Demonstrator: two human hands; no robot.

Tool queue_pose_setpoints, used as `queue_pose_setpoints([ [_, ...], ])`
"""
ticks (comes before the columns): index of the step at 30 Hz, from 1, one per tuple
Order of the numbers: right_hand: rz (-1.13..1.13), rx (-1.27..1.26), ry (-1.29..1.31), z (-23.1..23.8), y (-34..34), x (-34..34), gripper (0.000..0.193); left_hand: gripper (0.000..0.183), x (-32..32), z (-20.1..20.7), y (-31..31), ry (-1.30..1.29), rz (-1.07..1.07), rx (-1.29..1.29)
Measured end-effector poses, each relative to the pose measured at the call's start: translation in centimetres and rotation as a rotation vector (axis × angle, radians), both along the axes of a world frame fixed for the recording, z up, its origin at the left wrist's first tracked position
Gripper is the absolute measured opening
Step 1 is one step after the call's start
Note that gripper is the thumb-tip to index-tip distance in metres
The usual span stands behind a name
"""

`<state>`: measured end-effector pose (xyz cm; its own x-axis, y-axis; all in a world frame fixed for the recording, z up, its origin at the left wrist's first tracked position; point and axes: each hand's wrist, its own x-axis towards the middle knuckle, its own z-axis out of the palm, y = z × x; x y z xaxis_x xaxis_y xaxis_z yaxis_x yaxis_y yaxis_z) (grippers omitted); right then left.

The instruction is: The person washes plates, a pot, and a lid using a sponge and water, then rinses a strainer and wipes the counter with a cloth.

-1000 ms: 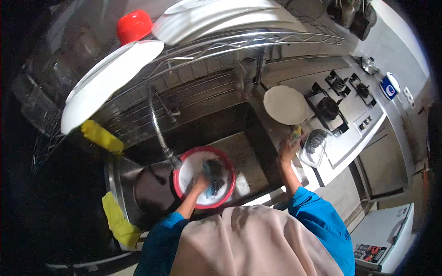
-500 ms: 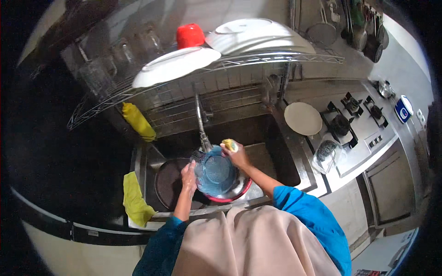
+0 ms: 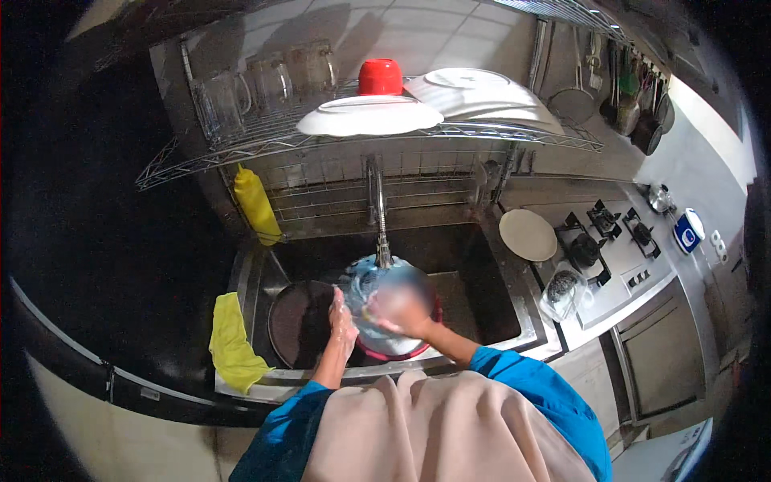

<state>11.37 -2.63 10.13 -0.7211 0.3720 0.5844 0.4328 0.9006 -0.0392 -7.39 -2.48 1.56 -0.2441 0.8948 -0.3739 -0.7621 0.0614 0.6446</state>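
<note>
A clear bluish bowl (image 3: 363, 283) is tilted in the sink beneath the faucet (image 3: 384, 253), above a red-rimmed basin (image 3: 395, 353). My wet left hand (image 3: 341, 317) grips the bowl's left edge, with the thumb side up. Over the bowl's inside is my right hand (image 3: 408, 312), partly blurred. A yellowish edge of a sponge (image 3: 370, 310) shows at its fingers; the rest of the sponge is hidden. To the left of my left hand, a dark round pan (image 3: 299, 321) lies in the sink.
A wire rack (image 3: 265, 143) above the sink carries white plates (image 3: 369, 116), a red cup (image 3: 380, 77) and glass mugs (image 3: 269, 79). A yellow bottle (image 3: 257, 207) and yellow-green cloth (image 3: 233, 345) are at left. At right are a plate (image 3: 528, 234) and a stove (image 3: 630, 269).
My right hand with the sponge has moved from the bowl's far rim down over its inside. The bowl has tilted, and my left hand stays at its left edge. The view has shifted.
</note>
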Motion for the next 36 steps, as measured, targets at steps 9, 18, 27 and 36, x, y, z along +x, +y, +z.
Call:
queue_pose_setpoints([
  [9,-0.281,-0.433,-0.283,3.0,5.5,-3.2,0.029,0.035,4.2,0.4,2.8,0.323,-0.072,0.049],
  [18,-0.124,-0.219,0.173,-2.8,1.9,3.9,0.038,0.055,3.1,3.7,2.2,-0.124,-0.144,-0.022],
  [27,-0.458,-0.431,-0.338,2.0,8.2,-3.0,0.023,0.043,5.7,1.4,2.7,0.317,-0.016,0.040],
  [36,-0.519,-0.337,0.099,-0.7,-0.2,1.7,0.028,0.042,4.7,0.6,2.2,-0.059,0.001,-0.003],
])
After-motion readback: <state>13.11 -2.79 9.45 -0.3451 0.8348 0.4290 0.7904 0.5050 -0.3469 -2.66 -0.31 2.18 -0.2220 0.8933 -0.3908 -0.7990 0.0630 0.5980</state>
